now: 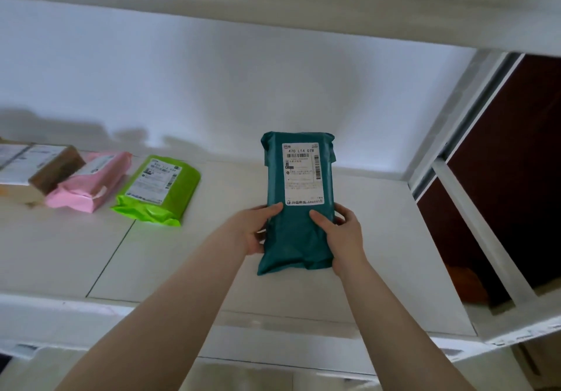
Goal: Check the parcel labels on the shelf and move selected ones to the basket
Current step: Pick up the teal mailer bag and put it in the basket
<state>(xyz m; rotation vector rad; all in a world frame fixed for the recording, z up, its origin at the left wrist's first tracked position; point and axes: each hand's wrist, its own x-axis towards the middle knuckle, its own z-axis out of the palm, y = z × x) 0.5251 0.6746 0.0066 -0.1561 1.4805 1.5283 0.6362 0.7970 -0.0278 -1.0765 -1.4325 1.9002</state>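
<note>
— Where are we?
— My left hand [255, 229] and right hand [340, 232] both grip the teal plastic mailer parcel [299, 205] at frame centre, above the white shelf [182, 254] — label check. Next I judge: basket or back; no basket visible.

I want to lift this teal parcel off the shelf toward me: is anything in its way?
Nothing visible. Left hand and right hand grip the teal parcel; the green parcel lies apart, leftward.

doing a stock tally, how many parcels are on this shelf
4: a teal parcel gripped by both hands mid-shelf, then leftward a green parcel, a pink parcel and a brown box at the frame edge. More may lie beyond it.
</note>
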